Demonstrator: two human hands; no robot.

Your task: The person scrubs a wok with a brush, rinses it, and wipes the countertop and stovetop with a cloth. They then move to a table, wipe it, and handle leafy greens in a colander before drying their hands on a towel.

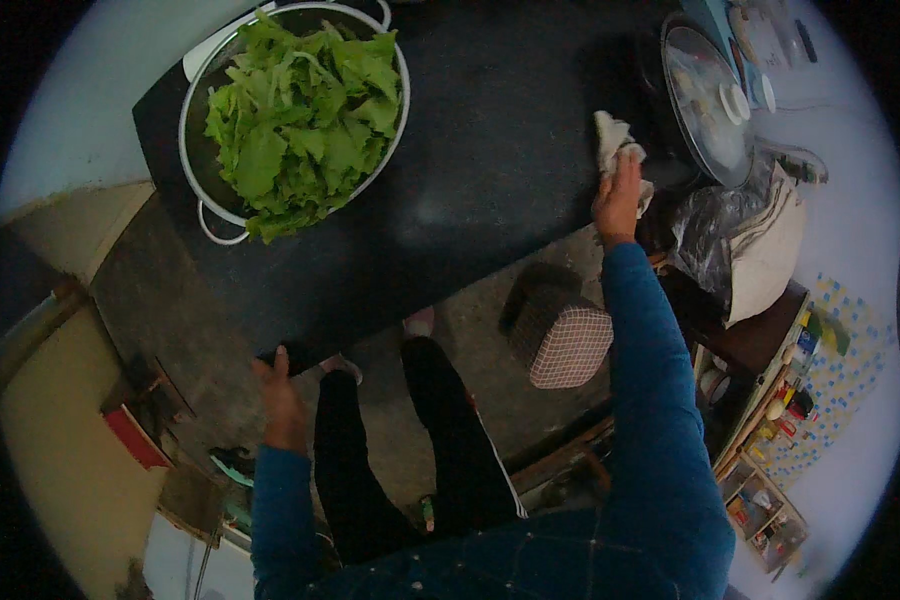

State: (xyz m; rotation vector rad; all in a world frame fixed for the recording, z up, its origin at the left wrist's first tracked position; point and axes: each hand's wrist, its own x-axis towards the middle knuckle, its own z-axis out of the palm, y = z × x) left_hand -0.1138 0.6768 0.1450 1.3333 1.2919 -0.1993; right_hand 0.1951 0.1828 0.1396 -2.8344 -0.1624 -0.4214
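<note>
My right hand lies on a crumpled white cloth, pressing it against the black tabletop near its right end. The fingers are stretched out and close together, with cloth showing on both sides. At the table's near left corner, my left hand is at the edge, its thumb side up; the other fingers are mostly hidden. A large metal pot with loop handles stands at the far left, heaped with green leafy vegetables. Just beyond my right hand is a dark pan with a glass lid.
Below the table's front edge stands a stool with a checked cover. A clear plastic bag and a cream fabric bag lie on a brown cabinet at right. Bottles and small items line a shelf farther down. A red box-like object is at left.
</note>
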